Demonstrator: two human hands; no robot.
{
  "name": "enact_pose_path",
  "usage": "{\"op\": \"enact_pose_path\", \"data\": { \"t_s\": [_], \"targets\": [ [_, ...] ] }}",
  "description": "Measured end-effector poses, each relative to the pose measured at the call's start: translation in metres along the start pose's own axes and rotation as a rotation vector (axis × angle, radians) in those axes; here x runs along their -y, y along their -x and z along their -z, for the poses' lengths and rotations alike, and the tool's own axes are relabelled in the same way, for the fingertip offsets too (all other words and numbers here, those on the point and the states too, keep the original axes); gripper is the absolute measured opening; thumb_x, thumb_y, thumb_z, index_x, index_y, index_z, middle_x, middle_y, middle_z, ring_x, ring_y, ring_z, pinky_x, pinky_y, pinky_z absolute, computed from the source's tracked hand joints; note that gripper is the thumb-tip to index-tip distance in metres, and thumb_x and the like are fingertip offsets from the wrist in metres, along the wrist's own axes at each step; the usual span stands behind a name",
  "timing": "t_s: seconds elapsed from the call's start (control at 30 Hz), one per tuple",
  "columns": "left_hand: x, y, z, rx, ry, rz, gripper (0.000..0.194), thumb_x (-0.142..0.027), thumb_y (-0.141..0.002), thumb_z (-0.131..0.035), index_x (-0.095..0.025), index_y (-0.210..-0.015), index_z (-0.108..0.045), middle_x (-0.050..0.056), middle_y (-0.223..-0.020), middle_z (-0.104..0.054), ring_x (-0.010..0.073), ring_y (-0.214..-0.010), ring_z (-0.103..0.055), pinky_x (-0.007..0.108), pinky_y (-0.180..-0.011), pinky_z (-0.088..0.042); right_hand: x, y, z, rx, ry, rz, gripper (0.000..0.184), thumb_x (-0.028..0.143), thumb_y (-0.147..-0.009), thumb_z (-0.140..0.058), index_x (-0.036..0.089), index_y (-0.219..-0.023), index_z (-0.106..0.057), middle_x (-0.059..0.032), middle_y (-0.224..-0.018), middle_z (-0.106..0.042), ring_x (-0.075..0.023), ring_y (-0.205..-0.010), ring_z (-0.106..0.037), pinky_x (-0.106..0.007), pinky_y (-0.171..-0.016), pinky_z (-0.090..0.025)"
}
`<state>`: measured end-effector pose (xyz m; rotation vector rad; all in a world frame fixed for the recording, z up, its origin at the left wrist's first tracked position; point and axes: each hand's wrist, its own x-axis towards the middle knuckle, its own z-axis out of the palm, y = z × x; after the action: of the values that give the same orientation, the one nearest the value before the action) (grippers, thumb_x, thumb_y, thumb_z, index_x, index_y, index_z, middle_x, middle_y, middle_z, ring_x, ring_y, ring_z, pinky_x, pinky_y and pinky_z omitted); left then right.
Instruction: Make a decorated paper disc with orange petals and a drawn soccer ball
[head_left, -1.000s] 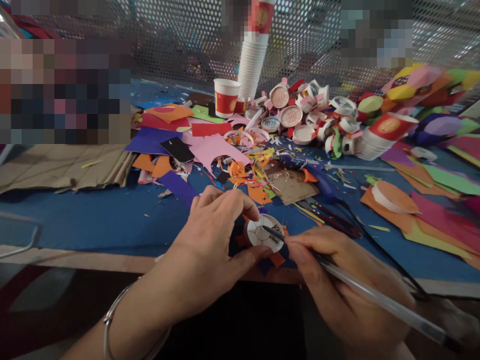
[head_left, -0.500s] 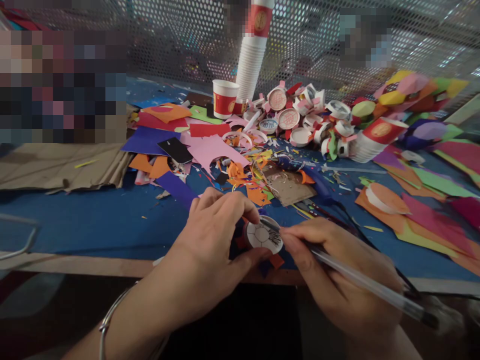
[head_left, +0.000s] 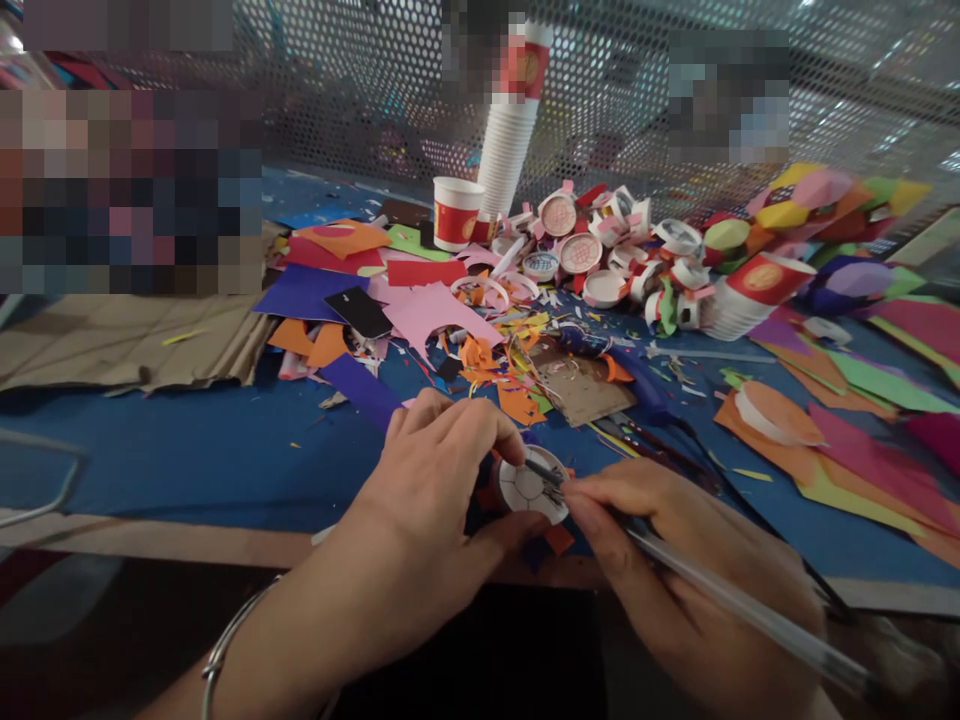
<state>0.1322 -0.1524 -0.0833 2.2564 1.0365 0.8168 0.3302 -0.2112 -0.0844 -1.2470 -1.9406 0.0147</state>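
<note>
Close to the table's front edge is a cut-off paper cup base (head_left: 519, 488), its round white face turned up. Black ink lines are drawn on it: a small circle with spokes, and dark strokes on the right side. My left hand (head_left: 427, 500) grips this base by the rim, thumb at the bottom and fingers at the top. In my right hand (head_left: 675, 570) is a clear-barrelled pen (head_left: 757, 608), pinched near its point. The pen's dark tip lies over the upper right of the white face; whether it touches is hard to tell.
Behind my hands lie coloured paper scraps (head_left: 442, 312) and a glue gun (head_left: 649, 385) with its cord. Farther back stand a paper cup (head_left: 457, 214), a tall cup stack (head_left: 508, 140) and a heap of cut cup bases (head_left: 581, 253). Folded brown cardboard (head_left: 127, 340) lies left.
The whole scene sits slightly lower in the picture. The pen tip has shifted a little over the white face; both hands keep their holds.
</note>
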Motion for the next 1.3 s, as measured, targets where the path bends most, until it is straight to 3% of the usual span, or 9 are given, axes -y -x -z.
{"op": "enact_pose_path", "data": {
  "t_s": [0.2,0.8,1.17,1.3],
  "targets": [
    [-0.0007,-0.0015,-0.0005,0.003,-0.007,0.006,0.024,-0.023,-0.089,-0.079,-0.022,-0.101,-0.057,0.0,-0.097,-0.067,0.0242,-0.097,-0.053,0.044,-0.087,-0.042,-0.001,-0.0014,0.0007,0.004,0.003,0.025,0.009,0.015,-0.099,-0.062,0.022,-0.097,-0.066,0.0014,-0.083,-0.075,-0.0116,-0.073,-0.073,-0.02,-0.073,-0.058],
    [0.0008,0.0003,-0.0013,0.001,0.006,0.024,0.023,-0.027,-0.092,-0.077,-0.024,-0.1,-0.056,-0.001,-0.096,-0.068,0.0242,-0.096,-0.052,0.044,-0.086,-0.04,-0.0034,-0.0071,-0.0017,0.017,0.016,0.041,0.009,0.019,-0.1,-0.062,0.024,-0.094,-0.066,0.0015,-0.081,-0.076,-0.0142,-0.069,-0.075,-0.022,-0.066,-0.06],
    [0.0007,0.0019,-0.0013,0.007,0.012,0.019,0.023,-0.026,-0.092,-0.077,-0.023,-0.1,-0.055,0.0,-0.099,-0.067,0.0237,-0.097,-0.053,0.045,-0.089,-0.04,-0.0045,-0.0036,0.0003,0.057,0.05,0.023,0.008,0.022,-0.101,-0.061,0.025,-0.097,-0.067,0.0005,-0.084,-0.078,-0.0153,-0.073,-0.076,-0.024,-0.071,-0.062],
    [-0.0001,0.0007,-0.0017,0.01,0.012,0.037,0.025,-0.026,-0.09,-0.078,-0.024,-0.098,-0.055,-0.001,-0.098,-0.067,0.024,-0.097,-0.053,0.046,-0.09,-0.04,-0.0026,-0.0052,0.0009,0.047,0.047,0.043,0.01,0.021,-0.1,-0.06,0.025,-0.094,-0.067,0.0012,-0.079,-0.077,-0.0148,-0.066,-0.075,-0.023,-0.067,-0.062]
  ]
}}
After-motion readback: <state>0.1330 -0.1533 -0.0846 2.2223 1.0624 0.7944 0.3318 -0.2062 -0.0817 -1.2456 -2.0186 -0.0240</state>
